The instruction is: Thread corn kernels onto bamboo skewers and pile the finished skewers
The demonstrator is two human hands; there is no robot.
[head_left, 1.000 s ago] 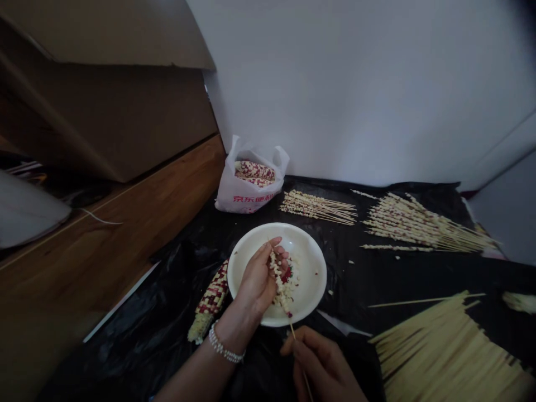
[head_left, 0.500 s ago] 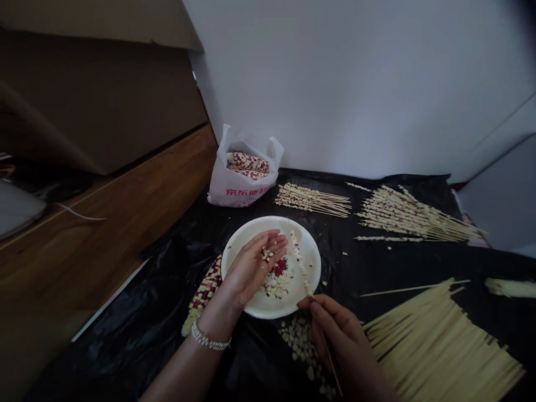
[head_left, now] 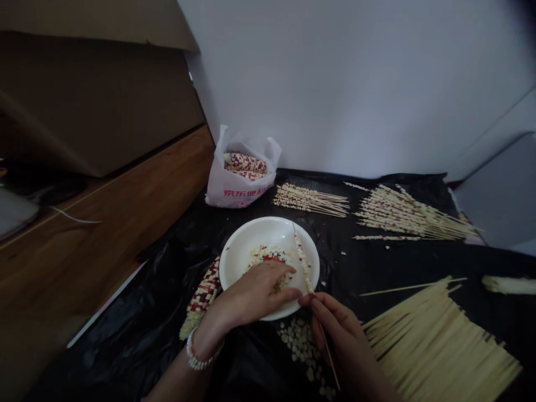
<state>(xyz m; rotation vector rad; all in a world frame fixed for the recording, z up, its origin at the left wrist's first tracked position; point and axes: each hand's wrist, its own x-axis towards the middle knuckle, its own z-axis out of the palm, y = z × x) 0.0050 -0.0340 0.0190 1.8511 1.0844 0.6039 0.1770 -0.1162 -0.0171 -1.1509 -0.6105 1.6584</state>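
At the round white bowl's [head_left: 243, 241] two o'clock lay finished cream-and-red skewers [head_left: 393, 212], at four bare wooden sticks [head_left: 439, 335], right hand [head_left: 343, 329] pinching a near-full skewer [head_left: 302, 259], left hand [head_left: 259, 286] spread over cream kernels [head_left: 262, 253].

Dim in here, cool cast. Bowl [head_left: 238, 245] reads pale, fairly clear. Wall [head_left: 335, 84] beyond it: soft, diffuse light. Box [head_left: 104, 95] left of bowl: deep shadow, soft edges. Faint glints on black sheet [head_left: 138, 312] beside bowl. Head-cam corner far up-right of bowl goes dark.
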